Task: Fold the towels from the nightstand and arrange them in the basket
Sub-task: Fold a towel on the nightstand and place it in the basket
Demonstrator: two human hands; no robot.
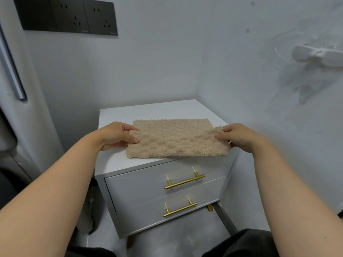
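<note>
The left hand [118, 135] pinches the left edge of the towel [176, 138] between thumb and curled fingers. The right hand [239, 137] pinches the right edge the same way, with that corner lifted. There is one towel, spread out on the nightstand [148, 110]. Its near right corner reaches the front edge of the top. Bare top remains behind the towel and to its left. Walls stand close behind and on the right. Below are two drawers [139, 184] with two handles [184, 181]. One socket panel [68, 15] is on the rear wall.
</note>
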